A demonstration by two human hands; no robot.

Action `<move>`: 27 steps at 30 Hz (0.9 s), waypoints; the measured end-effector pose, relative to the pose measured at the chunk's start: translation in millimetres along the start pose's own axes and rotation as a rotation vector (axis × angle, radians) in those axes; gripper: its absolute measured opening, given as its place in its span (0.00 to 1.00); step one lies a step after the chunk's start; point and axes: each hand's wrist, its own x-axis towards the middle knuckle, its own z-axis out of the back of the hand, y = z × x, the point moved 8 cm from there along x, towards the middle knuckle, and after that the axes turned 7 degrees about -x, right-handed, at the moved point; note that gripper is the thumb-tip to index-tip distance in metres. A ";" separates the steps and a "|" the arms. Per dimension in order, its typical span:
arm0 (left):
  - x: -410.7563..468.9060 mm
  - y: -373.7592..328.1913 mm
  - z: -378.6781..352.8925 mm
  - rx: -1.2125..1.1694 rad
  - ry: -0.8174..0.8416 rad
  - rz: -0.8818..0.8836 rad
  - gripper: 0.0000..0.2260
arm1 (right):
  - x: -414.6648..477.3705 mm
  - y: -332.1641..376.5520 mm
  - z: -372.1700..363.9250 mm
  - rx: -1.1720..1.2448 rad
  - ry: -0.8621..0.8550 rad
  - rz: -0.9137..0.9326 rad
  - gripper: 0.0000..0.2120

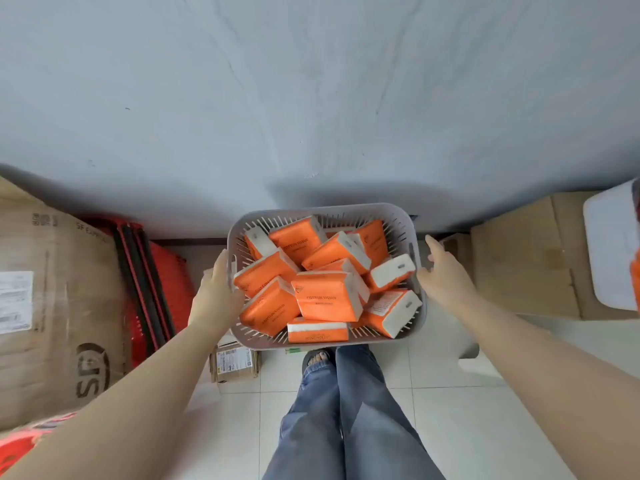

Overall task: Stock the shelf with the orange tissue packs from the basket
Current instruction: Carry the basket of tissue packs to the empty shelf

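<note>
Though in basket (398, 221), packs' (327, 298) axes haphazard.

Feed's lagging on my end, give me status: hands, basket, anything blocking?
Left hand grips basket rim; right hand open beside right rim. Tissue packs piled inside, none in hand. Cardboard boxes both sides, no shelf in view.
</note>
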 end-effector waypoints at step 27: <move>21.9 -10.1 -3.7 0.111 -0.012 0.006 0.42 | 16.1 -32.4 -33.1 0.045 0.001 0.043 0.34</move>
